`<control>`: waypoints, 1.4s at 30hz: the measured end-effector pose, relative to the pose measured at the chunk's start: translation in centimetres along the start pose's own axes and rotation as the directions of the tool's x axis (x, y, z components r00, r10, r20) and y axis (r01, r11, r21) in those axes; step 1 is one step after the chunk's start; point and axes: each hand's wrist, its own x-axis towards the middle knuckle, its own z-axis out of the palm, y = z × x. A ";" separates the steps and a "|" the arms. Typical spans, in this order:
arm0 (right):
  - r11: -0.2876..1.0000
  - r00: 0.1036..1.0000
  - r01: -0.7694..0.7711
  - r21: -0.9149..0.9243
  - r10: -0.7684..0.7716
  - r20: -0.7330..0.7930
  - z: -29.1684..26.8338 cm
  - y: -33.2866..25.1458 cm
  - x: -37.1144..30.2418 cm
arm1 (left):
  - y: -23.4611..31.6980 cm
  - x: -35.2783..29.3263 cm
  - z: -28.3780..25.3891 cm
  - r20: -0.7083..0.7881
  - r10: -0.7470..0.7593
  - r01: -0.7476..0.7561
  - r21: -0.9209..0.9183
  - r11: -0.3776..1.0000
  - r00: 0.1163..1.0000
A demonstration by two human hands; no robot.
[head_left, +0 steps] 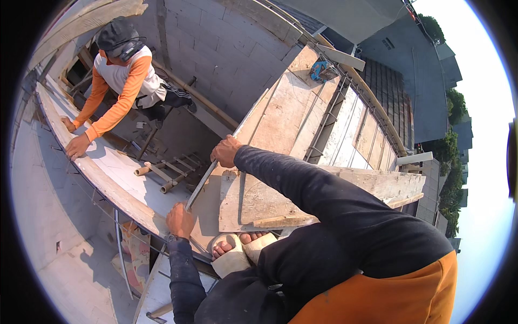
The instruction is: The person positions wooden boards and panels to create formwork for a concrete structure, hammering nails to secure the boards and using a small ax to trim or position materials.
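My right hand (226,151) is closed around the upper end of a thin grey strip (202,183), at the edge of the plywood decking. Lower and to the left, my left hand (181,220) grips the strip's near end, its fingers partly hidden. Whether this is a separate bar or the raised edge of a sheet, I cannot tell. Beside it lies a plywood panel (270,197), with a wooden plank (377,186) across its right side. My sandalled feet (237,251) stand just right of my left hand.
A co-worker (127,75) in orange sleeves leans over the long curved formwork (124,186) at left, both hands on its edge. Below the deck edge is a drop with a bamboo ladder (175,170). Steel bars (329,121) run along a gap; a blue tool (322,71) lies beyond.
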 end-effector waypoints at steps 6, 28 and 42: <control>1.000 1.000 -0.020 0.018 0.020 -0.004 -1.1 -1.5 -0.6 | 0.2 -0.8 -1.4 0.034 -0.037 0.036 0.047 0.998 0.999; 0.982 0.999 0.031 0.185 -0.033 0.009 -1.5 -1.8 0.9 | -3.4 -0.3 1.4 -0.033 0.004 -0.005 -0.019 1.000 0.999; 0.958 0.986 0.034 0.284 -0.078 0.144 -3.0 -2.3 0.7 | 0.5 -2.1 -1.4 -0.044 -0.179 0.176 -0.061 0.982 0.983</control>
